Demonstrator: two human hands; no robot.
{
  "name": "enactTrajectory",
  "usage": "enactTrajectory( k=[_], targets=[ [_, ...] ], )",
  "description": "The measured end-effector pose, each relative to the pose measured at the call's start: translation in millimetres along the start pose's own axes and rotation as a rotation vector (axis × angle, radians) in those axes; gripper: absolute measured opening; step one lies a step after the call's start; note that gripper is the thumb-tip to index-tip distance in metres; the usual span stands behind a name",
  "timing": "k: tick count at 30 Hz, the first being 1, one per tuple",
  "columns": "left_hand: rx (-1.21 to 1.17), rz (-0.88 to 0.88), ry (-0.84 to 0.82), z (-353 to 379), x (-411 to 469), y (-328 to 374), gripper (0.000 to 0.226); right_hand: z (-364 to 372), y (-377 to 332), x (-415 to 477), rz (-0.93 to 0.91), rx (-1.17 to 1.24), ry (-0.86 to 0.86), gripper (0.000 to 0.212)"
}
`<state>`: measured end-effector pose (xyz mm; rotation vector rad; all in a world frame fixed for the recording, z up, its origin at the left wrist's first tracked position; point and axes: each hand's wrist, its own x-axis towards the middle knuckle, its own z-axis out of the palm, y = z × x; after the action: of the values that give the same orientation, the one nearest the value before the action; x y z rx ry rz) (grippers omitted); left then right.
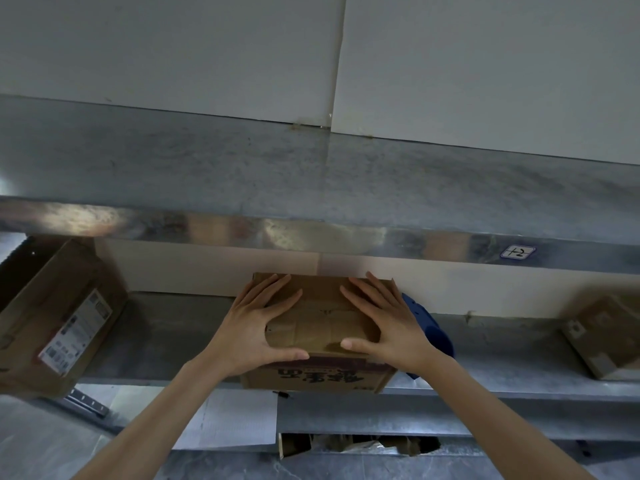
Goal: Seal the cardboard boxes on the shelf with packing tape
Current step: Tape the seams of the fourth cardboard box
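A small brown cardboard box (320, 327) with dark red print on its front stands on the metal shelf (162, 334) at the centre. Its top flaps are down and show tape. My left hand (256, 323) lies flat on the left half of the top, fingers spread, thumb along the front edge. My right hand (384, 323) lies flat on the right half in the same way. A blue tape dispenser (431, 323) sits on the shelf just right of the box, partly hidden behind my right hand.
A larger cardboard box (52, 317) with a white label stands at the shelf's left end. Another taped box (602, 330) sits at the right end. An upper metal shelf (311, 188) overhangs closely. Below, a white sheet (239, 417) and an open carton (353, 443) lie.
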<state>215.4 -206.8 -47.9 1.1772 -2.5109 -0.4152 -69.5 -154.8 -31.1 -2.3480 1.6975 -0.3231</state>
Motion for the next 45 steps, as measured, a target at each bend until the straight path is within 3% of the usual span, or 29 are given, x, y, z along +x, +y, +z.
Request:
enactTrajectory(
  k=[5, 11, 17, 22, 30, 37, 45],
  targets=[
    [-0.118, -0.01, 0.044, -0.1, 1.1, -1.2, 0.1, 3.1, 1.4, 0.1, 0.124, 0.42, 0.181, 0.068],
    [-0.16, 0.014, 0.084, -0.8, 1.6, -4.4, 0.094, 6.6, 8.9, 4.3, 0.28, 0.669, 0.227, 0.051],
    [-0.156, 0.068, 0.094, -3.3, 4.2, -9.3, 0.088, -0.4, 10.9, 8.1, 0.32, 0.613, 0.196, 0.053],
    [-0.205, 0.07, 0.085, -8.7, 5.9, -14.2, 0.077, -5.1, 12.2, 3.2, 0.324, 0.618, 0.194, 0.042],
    [-0.231, -0.02, 0.183, -16.6, -1.1, -20.5, 0.067, -12.7, 19.0, -10.8, 0.286, 0.605, 0.122, 0.039],
    [-0.161, -0.155, 0.284, -13.4, -20.2, -5.9, 0.061, -13.0, 20.2, -17.9, 0.14, 0.563, 0.046, 0.044],
    [-0.067, -0.442, 0.408, 4.4, -42.8, 43.7, 0.055, -3.0, 24.9, -20.0, 0.032, 0.448, 0.092, 0.05]
  ],
)
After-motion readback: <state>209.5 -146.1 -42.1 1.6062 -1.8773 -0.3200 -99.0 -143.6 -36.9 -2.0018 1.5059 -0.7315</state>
